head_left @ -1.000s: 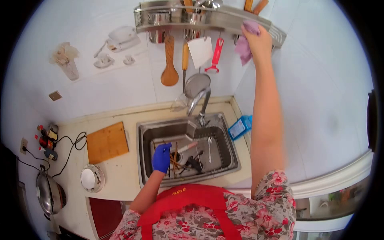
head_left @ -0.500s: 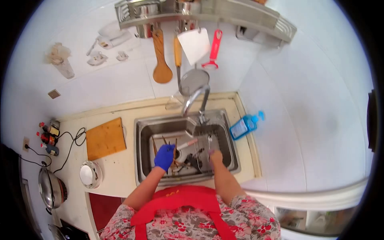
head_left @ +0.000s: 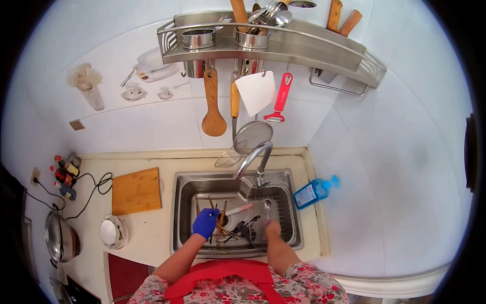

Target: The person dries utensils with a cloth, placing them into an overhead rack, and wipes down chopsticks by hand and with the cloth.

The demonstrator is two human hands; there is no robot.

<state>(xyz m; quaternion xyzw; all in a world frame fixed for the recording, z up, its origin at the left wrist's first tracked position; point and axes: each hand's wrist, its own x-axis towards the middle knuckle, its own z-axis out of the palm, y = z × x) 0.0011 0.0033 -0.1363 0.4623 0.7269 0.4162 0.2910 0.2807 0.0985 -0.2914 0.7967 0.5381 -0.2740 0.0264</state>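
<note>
In the steel sink [head_left: 178, 218], my left hand [head_left: 205, 223] wears a blue glove. Its fingers are curled in around chopsticks [head_left: 223, 215]; thin stick ends show above and below the glove. My right hand [head_left: 272, 230] is bare and closed at the lower end of a metal spoon [head_left: 268, 204], whose bowl points toward the tap. A small purple patch shows at its fingertips, too blurred to name. Between the hands lie a knife with a pinkish handle [head_left: 239, 209], dark utensils [head_left: 245, 230] and several loose chopsticks around the drain.
A wire rack [head_left: 284, 200] lines the sink's right side below the tap [head_left: 262, 159]. Blue bottle [head_left: 311, 193] stands right of the sink. Cutting board [head_left: 135, 191] and white bowls [head_left: 112, 232] are at left. Above hang a wooden spatula [head_left: 213, 121], strainer [head_left: 254, 137] and red peeler [head_left: 282, 99].
My view has tilted up, so the sink and both hands sit lower and more of the shelf shows. Both hands remain at nearly the same places in the sink.
</note>
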